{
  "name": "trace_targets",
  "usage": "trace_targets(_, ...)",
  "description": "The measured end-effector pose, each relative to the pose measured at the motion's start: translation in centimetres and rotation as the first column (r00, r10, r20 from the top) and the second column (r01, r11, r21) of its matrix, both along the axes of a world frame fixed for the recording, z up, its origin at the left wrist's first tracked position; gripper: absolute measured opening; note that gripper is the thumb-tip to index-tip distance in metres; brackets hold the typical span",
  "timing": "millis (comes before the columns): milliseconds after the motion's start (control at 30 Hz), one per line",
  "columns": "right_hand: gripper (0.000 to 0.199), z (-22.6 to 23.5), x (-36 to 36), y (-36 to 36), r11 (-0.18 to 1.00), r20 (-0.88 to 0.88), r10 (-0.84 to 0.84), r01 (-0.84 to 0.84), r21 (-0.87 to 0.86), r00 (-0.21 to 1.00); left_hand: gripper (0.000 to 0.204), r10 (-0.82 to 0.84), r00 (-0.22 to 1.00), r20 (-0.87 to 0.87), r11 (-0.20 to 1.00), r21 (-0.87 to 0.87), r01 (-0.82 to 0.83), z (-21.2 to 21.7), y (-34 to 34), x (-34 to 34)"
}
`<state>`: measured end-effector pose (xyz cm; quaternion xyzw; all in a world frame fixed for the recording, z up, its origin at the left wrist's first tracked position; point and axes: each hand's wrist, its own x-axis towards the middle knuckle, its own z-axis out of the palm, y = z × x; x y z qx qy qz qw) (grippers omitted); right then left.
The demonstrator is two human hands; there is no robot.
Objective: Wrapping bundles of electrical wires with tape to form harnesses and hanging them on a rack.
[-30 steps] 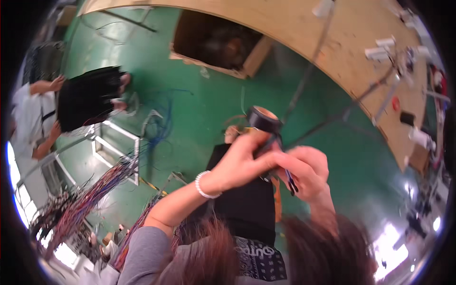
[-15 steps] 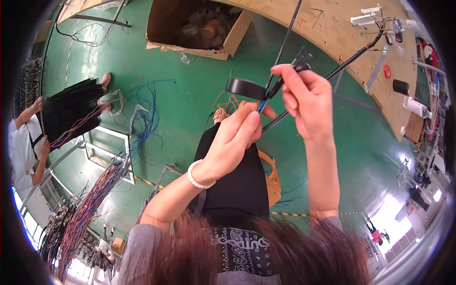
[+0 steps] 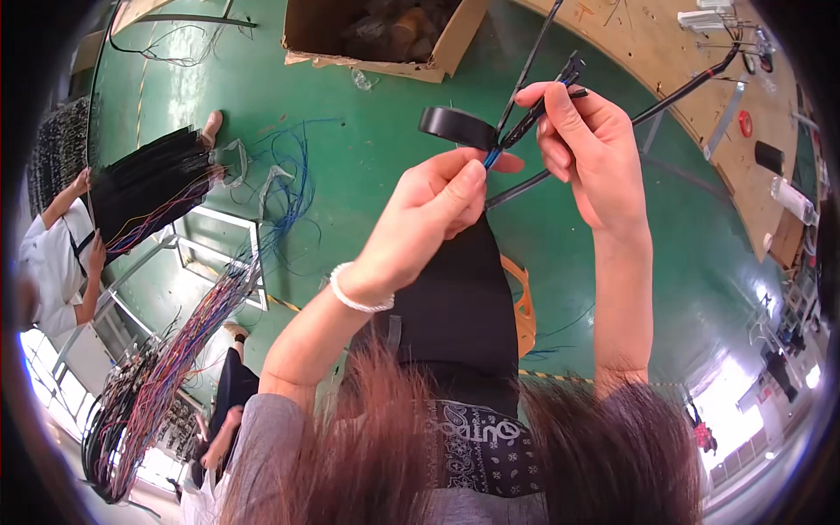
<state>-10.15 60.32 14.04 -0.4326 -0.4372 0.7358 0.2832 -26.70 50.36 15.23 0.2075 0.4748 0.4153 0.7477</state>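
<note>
Our left hand (image 3: 429,206) and right hand (image 3: 599,149) both sit higher in the view than half a second ago, with the black tape roll (image 3: 457,127) beside them, and a co-worker's dark-clad leg (image 3: 232,385) now shows at lower left.

Around us spreads the green floor (image 3: 376,201). At upper right curves the wooden table (image 3: 665,52), and an open carton (image 3: 462,39) stands on the floor ahead. To our left hangs a thick mass of coloured wires (image 3: 188,341) by a pale metal frame (image 3: 260,262), where another co-worker (image 3: 57,258) stands. A thick black cable (image 3: 682,94) runs from the table behind our right wrist toward our left hand; we cannot tell how it joins the wires there.

Between our hands lies the black bundle (image 3: 529,127), its long axis slanting up and rightward from the left fingertips. Our right hand is nearer its free end, fingertips closed around it; our left hand grips the blue wires (image 3: 493,157) at its lower end. Just above the left fingers, the tape roll meets the bundle's lower part, so the left hand is nearer to it; what bears the roll's weight we cannot tell.

Pale lettering (image 3: 486,429) marks our patterned dark front panel (image 3: 481,468); we make out no label on the roll or wires.
</note>
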Motion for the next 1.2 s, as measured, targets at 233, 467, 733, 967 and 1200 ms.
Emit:
trace_targets(233, 0.022, -0.3, -3.8, 0.0, 0.963, 0.162, -0.165, 0.123, 0.241, 0.973, 0.02, 0.288, 0.863, -0.415, 0.955, 0.192, -0.226, -1.7, -1.9, 4.2)
trace_targets(467, 0.039, -1.2, -2.2, -1.0, 0.952, -0.022, -0.085, 0.088, 0.294, 0.996, 0.027, 0.229, 0.973, -0.024, 0.968, -0.102, -0.23, -0.2, -0.7, 1.9)
trace_targets(733, 0.049, -6.5, -1.4, -4.2, 0.988, -0.538, 0.132, -0.154, 0.004, 0.833, 0.027, 0.163, 0.973, 0.164, 0.961, -0.248, -0.119, 2.0, 0.2, 1.9)
trace_targets(967, 0.025, -2.5, 1.0, -8.3, 0.949, -0.016, -0.147, 0.146, 0.28, 0.989, 0.017, 0.169, 0.818, -0.55, 0.948, 0.318, 0.018, -0.8, -0.7, 2.5)
trace_targets(1200, 0.035, 7.0, -3.0, -8.3, 0.757, 0.651, -0.252, -0.274, 0.593, 0.716, 0.016, 0.251, 0.495, -0.832, 0.835, 0.445, 0.324, -2.4, -3.5, 3.8)
